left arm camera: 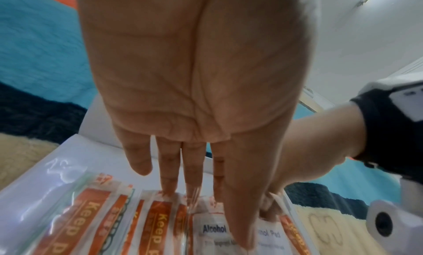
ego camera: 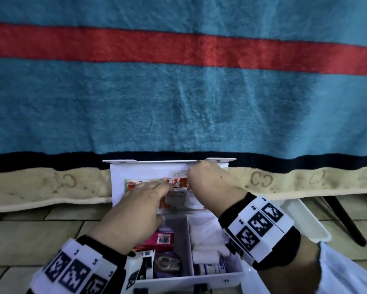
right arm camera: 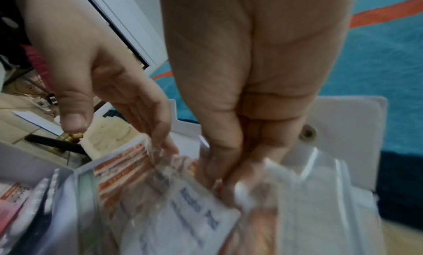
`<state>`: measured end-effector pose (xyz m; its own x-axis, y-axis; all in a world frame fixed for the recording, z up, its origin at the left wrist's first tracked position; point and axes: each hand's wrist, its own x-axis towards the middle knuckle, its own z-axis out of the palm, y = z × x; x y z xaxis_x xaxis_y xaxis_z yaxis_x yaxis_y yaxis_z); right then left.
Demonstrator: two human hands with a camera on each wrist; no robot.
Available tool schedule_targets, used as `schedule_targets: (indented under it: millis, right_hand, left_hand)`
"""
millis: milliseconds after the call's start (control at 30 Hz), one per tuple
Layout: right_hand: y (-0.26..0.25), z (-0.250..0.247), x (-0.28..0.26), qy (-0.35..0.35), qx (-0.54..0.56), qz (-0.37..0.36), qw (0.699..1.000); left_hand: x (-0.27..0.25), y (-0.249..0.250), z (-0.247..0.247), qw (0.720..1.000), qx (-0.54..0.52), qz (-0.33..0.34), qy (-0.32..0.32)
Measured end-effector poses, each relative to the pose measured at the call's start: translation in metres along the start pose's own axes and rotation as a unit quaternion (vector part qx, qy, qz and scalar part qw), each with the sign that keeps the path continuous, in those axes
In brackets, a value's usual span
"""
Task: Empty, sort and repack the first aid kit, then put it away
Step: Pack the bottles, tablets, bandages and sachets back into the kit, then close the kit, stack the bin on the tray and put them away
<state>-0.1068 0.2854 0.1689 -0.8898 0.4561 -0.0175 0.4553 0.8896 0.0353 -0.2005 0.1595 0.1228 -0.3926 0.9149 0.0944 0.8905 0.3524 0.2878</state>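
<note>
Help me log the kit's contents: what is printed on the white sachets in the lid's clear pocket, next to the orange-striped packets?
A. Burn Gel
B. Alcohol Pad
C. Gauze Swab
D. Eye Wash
B: in the left wrist view the white sachets under the left hand's fingers read "Alcohol" and a partly covered "Pad", beside the orange-striped packets.

Glossy plastic sleeve — fuzzy cloth blanket

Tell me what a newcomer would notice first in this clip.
Both hands meet at the raised lid of the white first aid kit on the tiled floor: the left hand lies flat on the orange plaster packets, the right hand pinches an alcohol pad sachet. Behind hangs a teal blanket with a red stripe.
</note>
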Motion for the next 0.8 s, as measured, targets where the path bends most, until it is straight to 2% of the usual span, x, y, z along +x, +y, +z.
schedule_targets:
  millis: [133,200,300,433,500,567,700,800]
  right_hand:
    - [-0.008,-0.009,-0.02,0.049,0.005,0.003,0.999]
    - [-0.004,-0.012,-0.03,0.09,0.026,0.012,0.996]
    - [0.015,-0.01,-0.036,0.159,0.049,0.023,0.986]
    - [0.047,0.006,-0.03,0.233,0.031,0.062,0.97]
    - [0.059,0.012,-0.026,0.261,0.009,0.085,0.961]
    - [0.066,0.016,-0.022,0.265,-0.011,0.083,0.961]
    - [0.073,0.019,-0.024,0.214,-0.002,0.043,0.976]
    - [0.075,0.019,-0.034,0.175,0.051,0.037,0.983]
  left_hand:
    - [0.002,-0.004,0.002,1.0,-0.019,-0.007,0.007]
    - [-0.002,-0.004,-0.002,0.999,-0.031,-0.026,0.036]
    - [-0.007,-0.008,-0.014,0.989,-0.029,-0.067,0.127]
    - [-0.008,-0.019,-0.033,0.961,-0.003,-0.108,0.254]
    - [-0.005,-0.022,-0.043,0.96,0.031,-0.13,0.245]
    - [0.001,-0.026,-0.051,0.966,0.059,-0.151,0.2]
    - [0.01,-0.033,-0.051,0.976,0.06,-0.143,0.152]
    - [0.005,-0.031,-0.046,0.973,0.067,-0.143,0.168]
